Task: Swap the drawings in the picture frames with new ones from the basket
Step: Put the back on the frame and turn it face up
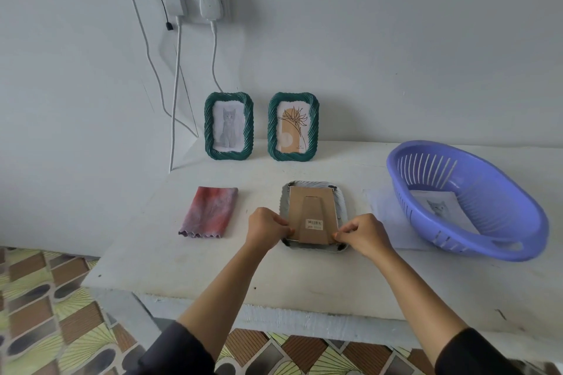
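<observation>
So there's a white tabletop (213, 265) pushed against a pale wall, and a white picture frame (313, 216) is lying face down in the middle of it, brown cardboard backing (310, 207) up, with the fold-out stand flat against it and a little barcode sticker near the bottom.

Both hands are on the near edge of that frame. The left hand (265, 227) has its grip closed, fingers pinched in at the lower left corner of the backing. The right hand (364, 234) is doing the same at the lower right corner, fingertips pressed together against the cardboard edge. Can't tell if they're on the little metal tabs or just the board itself, fingers cover that bit. Dark sleeves pushed up on both arms.

At the back, two green twisted-rim frames stand upright side by side near the wall: the left green frame (228, 126) has a grey cat drawing in it, the right green frame (293, 127) has a line-art plant on a tan shape.

Left of the face-down frame, apart from it, sits a folded reddish-grey cloth (209, 212). On the right is a purple plastic basket (487, 179) with slotted sides, with a cat drawing (440, 207) lying inside. There's a white sheet (384, 216) under the basket's near side too.

Wall socket (198, 0) up top with white cables hanging down.
</observation>
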Demonstrator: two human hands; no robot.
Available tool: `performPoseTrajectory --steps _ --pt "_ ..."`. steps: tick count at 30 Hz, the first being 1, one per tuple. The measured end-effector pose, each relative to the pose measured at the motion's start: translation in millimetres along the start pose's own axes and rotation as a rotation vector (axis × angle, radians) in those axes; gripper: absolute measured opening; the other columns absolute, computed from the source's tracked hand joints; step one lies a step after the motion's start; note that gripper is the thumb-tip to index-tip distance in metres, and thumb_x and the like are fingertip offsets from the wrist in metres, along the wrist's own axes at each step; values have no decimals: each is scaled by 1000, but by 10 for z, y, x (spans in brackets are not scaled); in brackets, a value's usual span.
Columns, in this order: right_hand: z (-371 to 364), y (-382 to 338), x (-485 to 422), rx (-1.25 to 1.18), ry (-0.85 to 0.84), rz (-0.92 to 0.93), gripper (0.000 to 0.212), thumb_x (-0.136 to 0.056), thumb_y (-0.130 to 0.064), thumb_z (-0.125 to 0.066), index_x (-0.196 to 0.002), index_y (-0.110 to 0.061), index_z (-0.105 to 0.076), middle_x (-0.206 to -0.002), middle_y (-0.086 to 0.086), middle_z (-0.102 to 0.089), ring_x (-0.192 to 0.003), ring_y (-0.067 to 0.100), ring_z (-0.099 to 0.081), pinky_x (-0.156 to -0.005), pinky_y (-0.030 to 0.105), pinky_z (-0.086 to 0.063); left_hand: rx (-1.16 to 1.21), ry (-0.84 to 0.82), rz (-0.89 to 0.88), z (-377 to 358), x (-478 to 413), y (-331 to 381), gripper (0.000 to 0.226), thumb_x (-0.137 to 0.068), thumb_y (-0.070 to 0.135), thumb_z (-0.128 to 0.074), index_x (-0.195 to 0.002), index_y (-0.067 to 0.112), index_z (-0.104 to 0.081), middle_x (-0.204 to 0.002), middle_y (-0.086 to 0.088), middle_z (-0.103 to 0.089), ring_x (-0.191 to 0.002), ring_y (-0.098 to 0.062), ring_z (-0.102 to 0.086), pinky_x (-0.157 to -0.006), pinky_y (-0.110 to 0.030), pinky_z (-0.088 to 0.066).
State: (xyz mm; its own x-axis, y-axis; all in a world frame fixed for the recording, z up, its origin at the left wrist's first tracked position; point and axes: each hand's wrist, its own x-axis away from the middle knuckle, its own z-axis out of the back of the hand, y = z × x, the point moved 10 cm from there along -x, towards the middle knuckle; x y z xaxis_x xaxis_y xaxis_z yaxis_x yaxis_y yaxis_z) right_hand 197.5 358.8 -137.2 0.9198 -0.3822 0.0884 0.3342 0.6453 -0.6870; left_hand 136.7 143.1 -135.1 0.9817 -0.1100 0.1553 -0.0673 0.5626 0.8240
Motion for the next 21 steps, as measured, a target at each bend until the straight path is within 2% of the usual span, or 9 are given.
performPoseTrajectory --steps 5,8,10,13,15,17,19,21 --pt "-29 5 -5 -57 25 -29 11 -71 -18 -77 -79 -11 -75 -90 8 -73 -93 26 -65 -78 31 -48 -27 31 4 -5 -1 -3 27 -73 6 -77 -98 -2 -71 -91 -7 -59 -80 -15 -51 -51 -15 -37" --pt "-44 16 -3 -75 15 -19 12 -71 -19 -77 -80 -11 -75 -90 8 -73 -93 25 -65 -80 32 -49 -48 36 1 -3 9 -5 29 -72 8 -78 -99 -1 -71 -105 -12 -64 -86 -17 -53 -66 -24 -41" --pt "-25 -6 5 -26 8 20 17 -71 -26 -77 -84 -15 -74 -94 5 -72 -97 23 -63 -83 33 -47 -59 36 -3 0 0 -28 31 -72 10 -79 -100 0 -71 -110 -12 -64 -93 -22 -56 -70 -24 -40" --pt "79 -136 33 137 5 170 26 -70 -37 -77 -91 -24 -72 -102 -1 -64 -100 18 -57 -81 31 -39 -98 44 -68 57 0 9 34 -71 16 -80 -102 5 -70 -107 -8 -61 -96 -19 -53 -74 -23 -38" --pt "95 -245 63 196 -66 293 27 -68 -38 -78 -91 -27 -73 -96 -3 -57 -93 14 -54 -75 28 -34 -177 -5 -168 71 13 99 30 -71 20 -80 -99 9 -73 -102 -5 -61 -91 -16 -52 -70 -22 -37" --pt "62 -309 81 265 -142 375 26 -69 -38 -78 -92 -28 -73 -98 -5 -56 -96 12 -52 -78 28 -31 -294 -124 -291 4 70 203 26 -71 21 -79 -95 13 -75 -98 -1 -59 -86 -13 -50 -66 -18 -39" --pt "33 -367 91 326 -186 438 23 -72 -39 -75 -92 -29 -73 -102 -6 -58 -101 11 -48 -83 29 -27 -337 -232 -370 -68 119 232 26 -70 20 -80 -95 14 -76 -102 -3 -63 -91 -13 -55 -77 -20 -46" --pt "-8 -431 112 409 -226 507 23 -75 -40 -71 -96 -30 -73 -98 -11 -56 -98 8 -43 -81 27 -23 -370 -275 -407 -84 134 230 28 -70 21 -80 -97 15 -76 -107 -2 -64 -92 -11 -56 -81 -19 -46"
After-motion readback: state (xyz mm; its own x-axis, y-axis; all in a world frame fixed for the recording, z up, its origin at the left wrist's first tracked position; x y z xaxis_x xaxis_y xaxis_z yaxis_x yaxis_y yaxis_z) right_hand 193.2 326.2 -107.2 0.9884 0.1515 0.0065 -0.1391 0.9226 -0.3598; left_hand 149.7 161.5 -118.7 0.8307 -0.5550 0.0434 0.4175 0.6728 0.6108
